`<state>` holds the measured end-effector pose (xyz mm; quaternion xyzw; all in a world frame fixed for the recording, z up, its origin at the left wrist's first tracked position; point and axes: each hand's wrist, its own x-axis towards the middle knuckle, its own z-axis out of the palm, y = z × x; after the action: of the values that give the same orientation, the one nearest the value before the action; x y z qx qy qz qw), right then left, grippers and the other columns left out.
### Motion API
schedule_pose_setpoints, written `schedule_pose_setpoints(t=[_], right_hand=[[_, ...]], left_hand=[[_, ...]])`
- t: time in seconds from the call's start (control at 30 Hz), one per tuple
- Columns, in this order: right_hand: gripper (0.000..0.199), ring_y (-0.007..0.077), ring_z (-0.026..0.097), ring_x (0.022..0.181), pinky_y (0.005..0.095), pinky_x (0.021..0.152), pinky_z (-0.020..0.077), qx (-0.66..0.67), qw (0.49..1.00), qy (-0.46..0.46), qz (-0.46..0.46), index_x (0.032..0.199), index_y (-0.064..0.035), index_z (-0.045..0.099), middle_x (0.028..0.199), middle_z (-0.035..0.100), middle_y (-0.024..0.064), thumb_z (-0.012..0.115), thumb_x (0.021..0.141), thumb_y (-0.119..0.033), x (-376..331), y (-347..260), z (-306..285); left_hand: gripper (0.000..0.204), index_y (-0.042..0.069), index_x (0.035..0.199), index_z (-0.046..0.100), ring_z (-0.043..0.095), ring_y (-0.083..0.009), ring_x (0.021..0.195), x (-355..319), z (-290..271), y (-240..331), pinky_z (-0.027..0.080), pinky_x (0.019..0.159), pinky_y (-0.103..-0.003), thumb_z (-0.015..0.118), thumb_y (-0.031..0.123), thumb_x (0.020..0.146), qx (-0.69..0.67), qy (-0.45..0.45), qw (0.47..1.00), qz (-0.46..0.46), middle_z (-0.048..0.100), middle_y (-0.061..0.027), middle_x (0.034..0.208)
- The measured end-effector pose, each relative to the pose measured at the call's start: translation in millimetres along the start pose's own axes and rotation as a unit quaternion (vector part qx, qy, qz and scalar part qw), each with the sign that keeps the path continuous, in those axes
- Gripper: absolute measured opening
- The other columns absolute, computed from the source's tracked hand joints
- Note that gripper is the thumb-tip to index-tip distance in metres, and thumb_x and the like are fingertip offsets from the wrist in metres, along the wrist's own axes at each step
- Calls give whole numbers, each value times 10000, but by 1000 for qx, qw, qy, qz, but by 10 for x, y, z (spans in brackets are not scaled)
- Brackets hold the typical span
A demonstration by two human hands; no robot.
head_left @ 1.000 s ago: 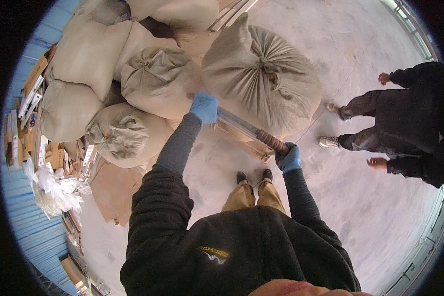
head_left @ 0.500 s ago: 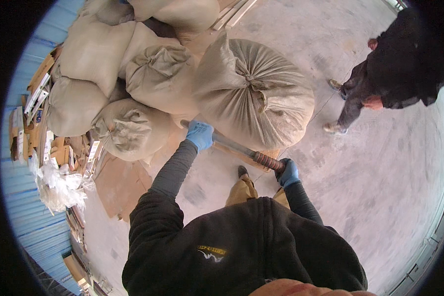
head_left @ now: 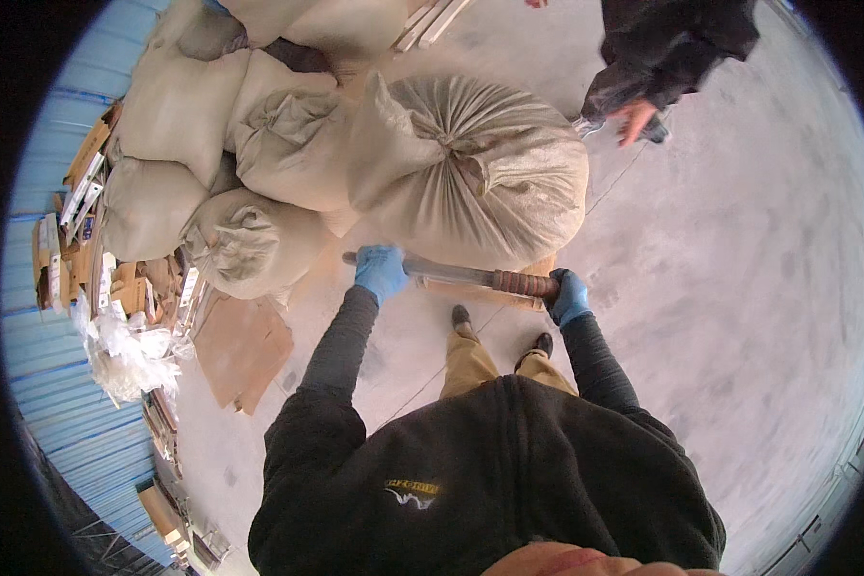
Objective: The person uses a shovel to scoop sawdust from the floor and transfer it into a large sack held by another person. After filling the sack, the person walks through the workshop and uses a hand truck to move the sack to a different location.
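Both hands wear blue gloves and grip one long tool held level above the concrete floor (head_left: 720,317). Left hand (head_left: 381,272) is closed around the grey metal shaft (head_left: 451,272) near its far-left end. Right hand (head_left: 568,298) is closed around the ribbed brown handle (head_left: 525,283) at the right end. Just beyond the tool sits a large tan sack (head_left: 480,173), tied at the top, resting on a wooden pallet (head_left: 509,293). More filled sacks (head_left: 211,144) are piled to the far left. Flattened cardboard (head_left: 240,350) and clear plastic scraps (head_left: 130,350) lie left, beside a blue corrugated wall (head_left: 43,384). Another person in dark clothing (head_left: 672,48) stands at far right.
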<state>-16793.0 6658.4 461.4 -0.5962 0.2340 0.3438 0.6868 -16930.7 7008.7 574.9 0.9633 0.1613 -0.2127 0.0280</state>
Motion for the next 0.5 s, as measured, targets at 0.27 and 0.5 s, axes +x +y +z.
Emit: schedule_pose_setpoints(t=[0.27, 0.5], right_hand=[[57, 264, 604, 613, 381, 573, 555, 205, 973, 14, 101, 842, -79, 553, 724, 586, 77, 590, 814, -113, 1269, -779, -848], [51, 278, 609, 605, 390, 567, 570, -112, 962, -76, -235, 825, -61, 539, 724, 585, 92, 561, 808, -104, 2959, -1352, -1867]], left_hand=[[418, 87, 1003, 704, 669, -352, 939, 402, -438, 842, 521, 803, -450, 727, 421, 752, -174, -56, 981, 64, 700, -179, 968], [425, 98, 1028, 711, 680, -339, 911, 645, -677, 1440, 525, 796, -436, 700, 426, 758, -234, -64, 968, 63, 699, -195, 967]])
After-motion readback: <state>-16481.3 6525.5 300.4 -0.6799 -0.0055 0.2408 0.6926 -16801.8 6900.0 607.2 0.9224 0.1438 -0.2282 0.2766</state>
